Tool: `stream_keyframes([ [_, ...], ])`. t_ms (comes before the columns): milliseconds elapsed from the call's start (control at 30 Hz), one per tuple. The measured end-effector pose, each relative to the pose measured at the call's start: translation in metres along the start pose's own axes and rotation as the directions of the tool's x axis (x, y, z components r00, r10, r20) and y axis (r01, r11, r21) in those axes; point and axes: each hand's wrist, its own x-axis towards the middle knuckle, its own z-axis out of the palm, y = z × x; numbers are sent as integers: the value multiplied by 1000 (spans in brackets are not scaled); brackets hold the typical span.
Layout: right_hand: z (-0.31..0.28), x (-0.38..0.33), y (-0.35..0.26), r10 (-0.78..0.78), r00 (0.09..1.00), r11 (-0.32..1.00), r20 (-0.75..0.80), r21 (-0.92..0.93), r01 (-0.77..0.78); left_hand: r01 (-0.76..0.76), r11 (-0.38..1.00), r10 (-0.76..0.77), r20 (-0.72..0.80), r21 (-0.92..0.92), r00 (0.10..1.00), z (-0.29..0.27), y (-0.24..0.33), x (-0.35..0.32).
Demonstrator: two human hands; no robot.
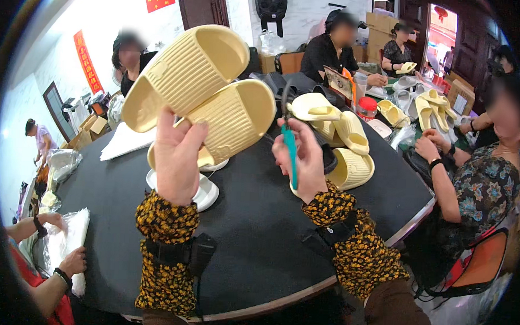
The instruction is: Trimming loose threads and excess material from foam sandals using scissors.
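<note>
My left hand (179, 159) is raised over the table, its thumb and fingers pinching a pair of pale yellow slippers (230, 118) with ribbed straps. The two slippers lie side by side, tilted, toes toward the upper right. In my right hand (306, 164) is a teal-handled tool (289, 152) with a thin, dark, curved end pointing up; its exact kind is unclear. Below the held pair, a white slipper (206, 194) rests on the table, partly covered by my left hand. Several loose yellow slippers (354, 170) lie just beyond my right hand.
The dark table (240, 248) has a stack of white sheets (126, 142) at its far left. A red-lidded jar (366, 108) and more yellow slippers (431, 108) stand farther right. Co-workers sit around; one person's hands hold clear bags (71, 242) at the near left.
</note>
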Motion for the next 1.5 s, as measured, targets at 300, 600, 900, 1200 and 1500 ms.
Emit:
stream_keyframes([
  [300, 0, -19, 17, 42, 948, 856, 317, -500, 130, 45, 995, -31, -156, 87, 987, -18, -6, -31],
  [600, -4, -20, 30, 89, 933, 800, 349, -583, 142, 116, 987, -100, -131, 114, 986, -26, -15, -36],
  [900, 0, -17, 24, 78, 970, 814, 230, -577, 71, 214, 967, -204, -80, 136, 976, -32, -26, -38],
  [1200, -3, -19, 29, 38, 977, 818, 208, -569, 89, 331, 899, -341, -17, 288, 940, -31, -39, -47],
  [1500, -5, -14, 43, -41, 978, 830, 204, -538, 147, 361, 891, -373, -11, 276, 928, -28, -39, -47],
])
